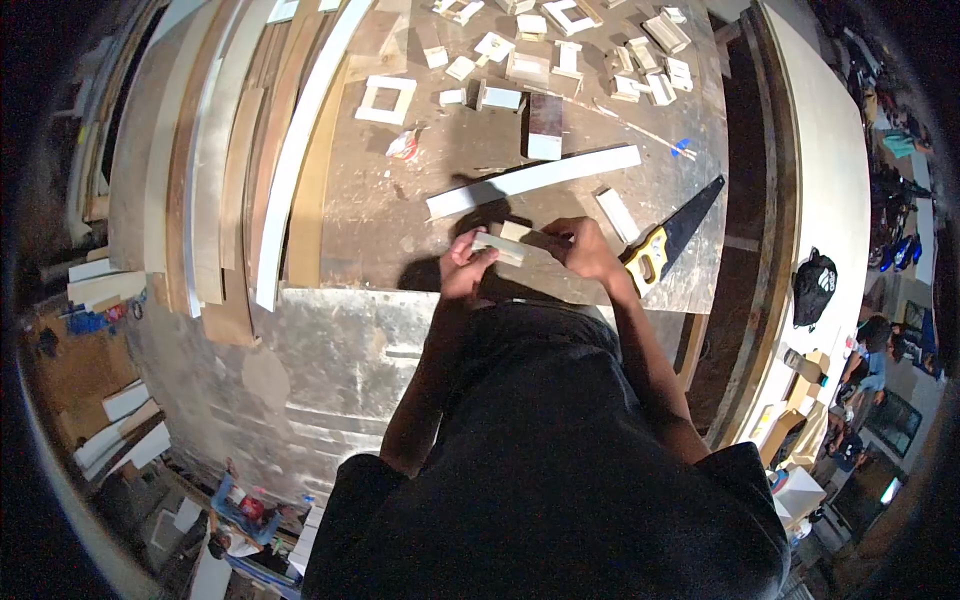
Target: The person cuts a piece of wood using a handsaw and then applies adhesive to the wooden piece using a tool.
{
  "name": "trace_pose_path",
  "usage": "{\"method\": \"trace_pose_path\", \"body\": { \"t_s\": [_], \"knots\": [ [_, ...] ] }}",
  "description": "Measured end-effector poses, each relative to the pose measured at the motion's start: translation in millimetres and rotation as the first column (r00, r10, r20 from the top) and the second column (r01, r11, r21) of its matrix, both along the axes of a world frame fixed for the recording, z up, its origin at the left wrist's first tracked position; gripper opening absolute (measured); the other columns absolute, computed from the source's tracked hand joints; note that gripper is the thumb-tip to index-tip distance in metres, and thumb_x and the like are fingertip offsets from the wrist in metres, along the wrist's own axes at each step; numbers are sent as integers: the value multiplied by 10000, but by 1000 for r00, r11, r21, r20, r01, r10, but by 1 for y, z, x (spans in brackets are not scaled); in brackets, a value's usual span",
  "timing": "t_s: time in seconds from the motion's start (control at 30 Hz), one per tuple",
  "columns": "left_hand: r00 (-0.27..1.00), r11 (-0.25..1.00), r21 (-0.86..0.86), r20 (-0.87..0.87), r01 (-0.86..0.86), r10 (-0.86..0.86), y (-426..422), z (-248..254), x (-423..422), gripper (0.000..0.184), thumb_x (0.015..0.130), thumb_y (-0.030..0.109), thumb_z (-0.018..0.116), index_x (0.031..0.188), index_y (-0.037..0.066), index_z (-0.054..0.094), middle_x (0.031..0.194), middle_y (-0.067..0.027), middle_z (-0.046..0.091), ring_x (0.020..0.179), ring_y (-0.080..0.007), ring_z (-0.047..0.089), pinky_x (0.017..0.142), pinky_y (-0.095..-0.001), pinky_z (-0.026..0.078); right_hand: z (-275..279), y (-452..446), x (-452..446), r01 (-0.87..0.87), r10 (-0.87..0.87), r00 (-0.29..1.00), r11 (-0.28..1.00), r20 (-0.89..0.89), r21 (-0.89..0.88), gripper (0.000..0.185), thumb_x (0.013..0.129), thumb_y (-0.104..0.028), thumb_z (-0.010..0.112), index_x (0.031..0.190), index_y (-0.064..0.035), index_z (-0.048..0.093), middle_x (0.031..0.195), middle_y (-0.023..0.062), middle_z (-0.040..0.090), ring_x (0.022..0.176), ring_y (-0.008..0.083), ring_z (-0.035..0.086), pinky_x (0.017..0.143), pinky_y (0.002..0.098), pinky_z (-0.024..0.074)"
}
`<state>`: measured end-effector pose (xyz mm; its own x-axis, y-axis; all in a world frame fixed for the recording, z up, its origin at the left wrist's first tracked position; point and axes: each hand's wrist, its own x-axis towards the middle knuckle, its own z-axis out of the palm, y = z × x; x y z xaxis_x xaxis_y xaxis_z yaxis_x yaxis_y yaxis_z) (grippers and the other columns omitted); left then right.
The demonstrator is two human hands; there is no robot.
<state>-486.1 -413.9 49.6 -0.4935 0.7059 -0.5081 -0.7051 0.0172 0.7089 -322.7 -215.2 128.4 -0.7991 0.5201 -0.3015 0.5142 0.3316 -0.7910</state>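
Note:
My left hand (pixel 463 268) pinches the left end of a small pale wooden piece (pixel 498 246) at the near edge of the worktable. My right hand (pixel 588 250) is closed at the right side of the same work, its fingers curled over a second short strip of wood (pixel 525 234). How the two pieces meet is hard to make out. A long white strip (pixel 535 183) lies just beyond my hands. Right of my right hand are a handsaw (pixel 652 256) with a yellow handle and a short white block (pixel 617 214).
Long boards (pixel 232 150) lie side by side on the worktable's left. Small wooden frames (pixel 386 99) and several blocks (pixel 567 60) are scattered at the back. A dark-and-white block (pixel 545 127) stands near the white strip. A black bag (pixel 815 288) rests on the right-hand bench; people sit beyond.

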Motion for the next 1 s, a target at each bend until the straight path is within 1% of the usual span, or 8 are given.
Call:
{"method": "trace_pose_path", "body": {
  "t_s": [0.2,0.27,0.47,0.67,0.73,0.77,0.87,1.0],
  "knots": [
    [695,988,-59,-717,-142,57,-35,-57,-29,470,727,79,916,1117,6,663,953,-20,691,846,-106,624,741,-275,522,35,15,23,67,-74,997,987,-38,-147,275,851,-156,735,1089,-22,762,962,203,761,832,284,741,784,388,572],
    [639,951,-246,-766,-187,-73,-43,-73,-31,454,719,153,925,1052,41,637,901,-1,628,812,-101,593,734,-284,521,47,20,31,84,-90,995,986,-34,-147,269,861,-153,737,1088,-11,759,968,201,761,845,269,741,790,384,573],
    [406,933,-239,-907,-268,-115,-41,-57,-34,547,752,245,888,1204,24,676,1005,-95,682,925,-226,646,861,-351,523,75,32,63,152,-178,980,959,-90,-240,250,880,-89,746,1096,36,744,998,178,763,880,205,722,795,348,573],
    [534,870,-440,-802,-224,-268,-49,-47,-35,495,771,168,871,1195,-9,687,1077,-157,682,1003,-290,653,912,-393,515,75,50,109,163,-217,965,937,-150,-309,322,875,-88,784,1145,41,664,960,171,758,848,167,704,736,318,551],
    [196,886,-191,-974,-424,-116,-22,-6,-10,491,769,76,848,1214,-13,661,1078,-155,678,1019,-289,650,932,-405,510,86,56,121,174,-216,970,940,-114,-294,353,873,-101,795,1144,45,622,939,174,755,837,165,700,709,318,543],
    [330,932,-119,-944,-341,0,-6,-8,-5,462,763,23,816,1194,3,650,1075,-143,683,1029,-288,653,950,-415,504,89,58,128,186,-212,974,948,-76,-259,360,872,-111,802,1115,32,579,926,177,750,827,167,697,689,324,537],
    [30,976,-193,-980,100,-197,88,126,72,348,782,21,733,1121,84,680,1086,-125,715,1042,-318,664,937,-433,502,80,65,153,136,-138,990,975,-1,-174,404,868,-132,815,1064,4,489,900,189,737,799,166,683,656,332,525],
    [-212,700,-508,-857,502,-470,157,167,158,311,884,254,665,1131,64,664,1093,-181,710,1055,-372,662,966,-496,472,58,74,184,41,-56,993,990,-107,-138,427,838,-117,833,1060,16,493,856,161,715,783,159,669,634,328,517]
  ]
}}
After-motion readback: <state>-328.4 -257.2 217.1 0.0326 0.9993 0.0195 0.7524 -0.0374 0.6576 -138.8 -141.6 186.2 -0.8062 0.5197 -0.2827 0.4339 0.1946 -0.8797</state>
